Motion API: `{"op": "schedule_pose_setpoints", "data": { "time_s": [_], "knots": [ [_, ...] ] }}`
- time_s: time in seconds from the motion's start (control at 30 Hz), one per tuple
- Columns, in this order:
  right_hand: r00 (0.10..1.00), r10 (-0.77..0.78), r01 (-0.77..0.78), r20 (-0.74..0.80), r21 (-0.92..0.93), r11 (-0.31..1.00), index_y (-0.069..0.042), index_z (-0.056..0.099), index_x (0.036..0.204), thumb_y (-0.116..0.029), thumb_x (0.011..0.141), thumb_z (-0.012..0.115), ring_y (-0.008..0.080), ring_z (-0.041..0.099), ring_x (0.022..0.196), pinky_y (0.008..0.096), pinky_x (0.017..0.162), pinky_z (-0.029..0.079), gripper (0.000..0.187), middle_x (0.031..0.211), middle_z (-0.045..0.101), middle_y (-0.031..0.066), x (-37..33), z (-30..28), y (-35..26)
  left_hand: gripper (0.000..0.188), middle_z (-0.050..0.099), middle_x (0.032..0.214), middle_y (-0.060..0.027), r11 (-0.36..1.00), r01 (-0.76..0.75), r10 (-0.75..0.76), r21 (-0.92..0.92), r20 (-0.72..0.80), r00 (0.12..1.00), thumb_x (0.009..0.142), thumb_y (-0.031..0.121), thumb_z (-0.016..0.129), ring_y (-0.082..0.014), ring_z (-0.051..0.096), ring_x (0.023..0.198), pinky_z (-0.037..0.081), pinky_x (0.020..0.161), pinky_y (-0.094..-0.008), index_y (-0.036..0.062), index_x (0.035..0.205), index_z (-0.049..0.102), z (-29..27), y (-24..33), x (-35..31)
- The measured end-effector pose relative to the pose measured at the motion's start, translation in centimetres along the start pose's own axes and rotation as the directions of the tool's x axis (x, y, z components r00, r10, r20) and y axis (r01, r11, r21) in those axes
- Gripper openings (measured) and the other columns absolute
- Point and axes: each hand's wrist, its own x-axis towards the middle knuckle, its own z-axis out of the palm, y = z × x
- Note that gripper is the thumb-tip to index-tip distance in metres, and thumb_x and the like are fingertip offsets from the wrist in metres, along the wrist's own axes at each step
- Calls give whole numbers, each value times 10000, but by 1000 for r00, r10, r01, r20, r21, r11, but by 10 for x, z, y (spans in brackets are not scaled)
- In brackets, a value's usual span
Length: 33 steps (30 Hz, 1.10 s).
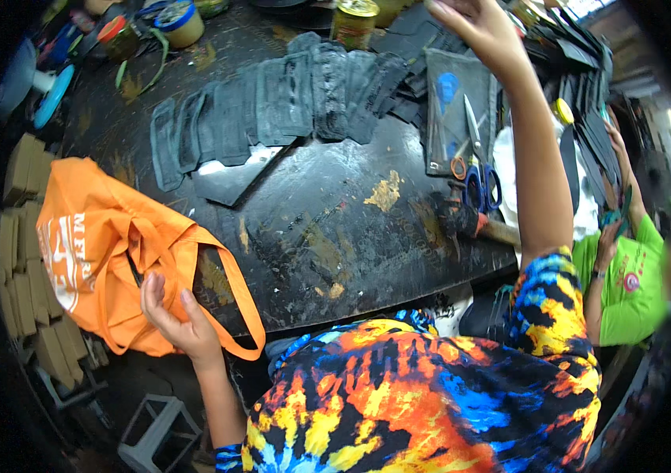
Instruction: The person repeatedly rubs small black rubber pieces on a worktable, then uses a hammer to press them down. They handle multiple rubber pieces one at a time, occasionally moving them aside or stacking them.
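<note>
My left hand [183, 319] is raised beside an orange cloth tote bag [95, 236] at the table's left edge. Its thumb and fingers are apart with nothing between them; it overlaps the bag's opening, and whether it touches the cloth I cannot tell. My right hand [481, 30] reaches far out to the top edge of the view, where part of it is cut off. The fingers that show are stretched out, and I see nothing held. Below it lies a dark flat pouch [459, 110]. Overlapping dark strips [257, 110] fan across the table, partly over a dark shiny plate [233, 180].
Blue-handled scissors [477, 177] and a wooden-handled hammer [481, 225] lie on the right of the black table [328, 268]. Lidded jars [180, 25] stand at the back. Brown stacked pieces [24, 268] are at left. A person in green [627, 276] works at right.
</note>
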Motion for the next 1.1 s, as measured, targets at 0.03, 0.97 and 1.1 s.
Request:
{"op": "schedule_pose_setpoints", "data": {
  "time_s": [0.03, 0.97, 1.1],
  "knots": [
    [993, -118, 115, 10, 161, 980, 32, 570, 1369, -275, 980, 775, 180, 665, 1110, 331, 951, 546, 536, 1234, 685, 112, -45, -6, -21, 512, 557, 1419, -219, 996, -85, 85, 16, -10, 996, 1047, 89, 583, -345, 603, 1244, 461, 1104, -456, -65, 1511, 427, 0, 7, 3],
    [19, 972, -965, -232, 252, 80, -32, 687, 1184, -294, 1030, 613, 244, 649, 641, 363, 589, 484, 312, 888, 727, 139, -481, 239, 260, 361, 630, 980, -155, 954, -36, 173, -298, 448, 877, 1006, 54, 574, -216, 632, 755, 533, 672, -315, -40, 1354, 545, 32, 52, -42],
    [22, 966, -976, -257, 203, 76, -31, 694, 1182, -304, 1023, 620, 268, 660, 669, 382, 623, 495, 325, 909, 731, 154, -488, 238, 267, 374, 620, 988, -165, 957, -13, 150, -289, 458, 876, 1048, 151, 540, -209, 630, 749, 535, 685, -316, -39, 1370, 529, 33, 50, -45]
  ]
}}
